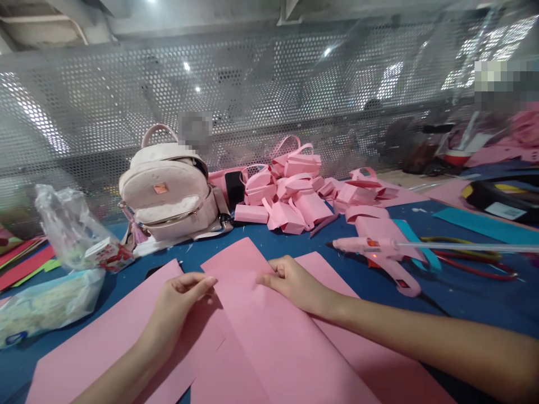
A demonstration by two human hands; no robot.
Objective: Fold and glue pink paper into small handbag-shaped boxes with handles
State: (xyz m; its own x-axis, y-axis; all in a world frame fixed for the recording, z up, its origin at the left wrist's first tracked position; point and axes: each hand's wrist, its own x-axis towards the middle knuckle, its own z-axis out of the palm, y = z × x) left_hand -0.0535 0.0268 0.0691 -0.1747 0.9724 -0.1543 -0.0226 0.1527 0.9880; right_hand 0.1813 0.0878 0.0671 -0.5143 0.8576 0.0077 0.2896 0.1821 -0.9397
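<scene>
A long folded sheet of pink paper [273, 331] is held up off the blue table by both hands. My left hand [187, 292] pinches its left edge near the far end between thumb and finger. On the right edge, my right hand [290, 280] has its thumb on top and its curled fingers at the edge, gripping the same sheet. Beneath it lie more flat pink sheets, one on the left [109, 336] and one on the right [379, 359].
A pink glue gun [379, 252] with a lit orange light lies at the right, beside pliers [480, 264]. Behind are a pale backpack [168, 185], a pile of folded pink paper pieces [290, 196] and a phone [234, 189]. Plastic bags [50, 303] lie left.
</scene>
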